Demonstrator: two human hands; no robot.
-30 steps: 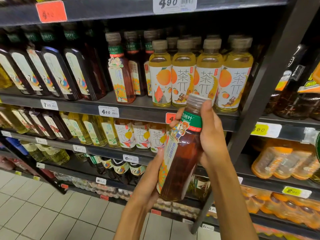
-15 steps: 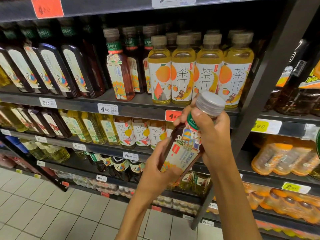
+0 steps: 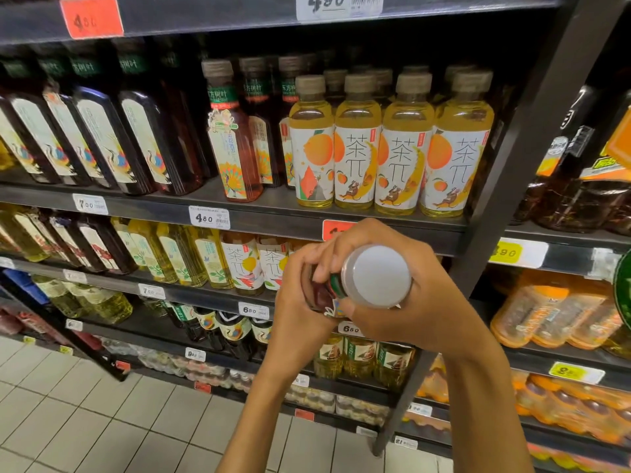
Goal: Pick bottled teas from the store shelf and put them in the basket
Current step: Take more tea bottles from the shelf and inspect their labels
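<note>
Flanking the gripped tea bottle (image 3: 375, 276), stocked shelves (image 3: 259, 216) fill the background.

Dark grey metal store shelving (image 3: 259, 218) fills the view in several tiers, with a slanting dark upright post (image 3: 512, 186) dividing one bay from the next. White paper price tags (image 3: 209, 217) and an orange-red price tag (image 3: 91, 16) sit along the shelf edges; a yellow price tag (image 3: 505, 252) marks the right bay. Below lies a floor of pale cream square tiles (image 3: 102, 421) with grey grout lines.
</note>
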